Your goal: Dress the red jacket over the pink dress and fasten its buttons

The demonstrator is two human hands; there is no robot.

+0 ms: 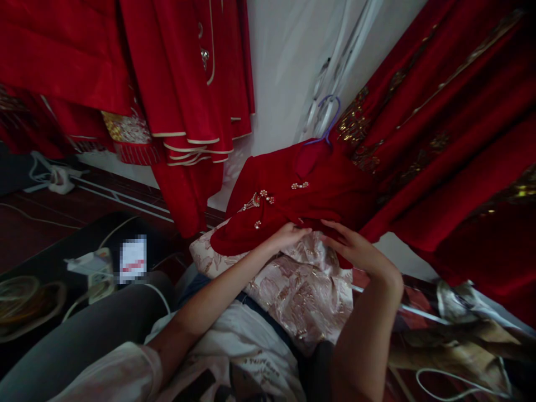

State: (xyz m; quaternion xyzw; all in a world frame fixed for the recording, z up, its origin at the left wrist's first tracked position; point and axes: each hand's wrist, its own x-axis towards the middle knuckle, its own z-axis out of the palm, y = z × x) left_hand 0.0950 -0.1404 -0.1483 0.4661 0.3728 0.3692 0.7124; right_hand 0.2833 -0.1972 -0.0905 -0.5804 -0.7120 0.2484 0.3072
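Both my hands work at the hem of a deep red satin jacket with pearl-and-gold clasps (288, 195), draped over my lap.

My left hand (288, 234) pinches the red edge; my right hand (355, 248) grips it just beside, fingers curled. Beneath lies a pale pink-and-gold brocade cloth (301, 290). A purple wire hanger (329, 120) shows at the collar, with red robes (188, 84) hanging behind.

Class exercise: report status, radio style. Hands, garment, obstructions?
Left hand and right hand both pinching the red garment's lower edge. Garment on purple hanger, draped over lap. Brocade fabric beneath. Nothing blocking.
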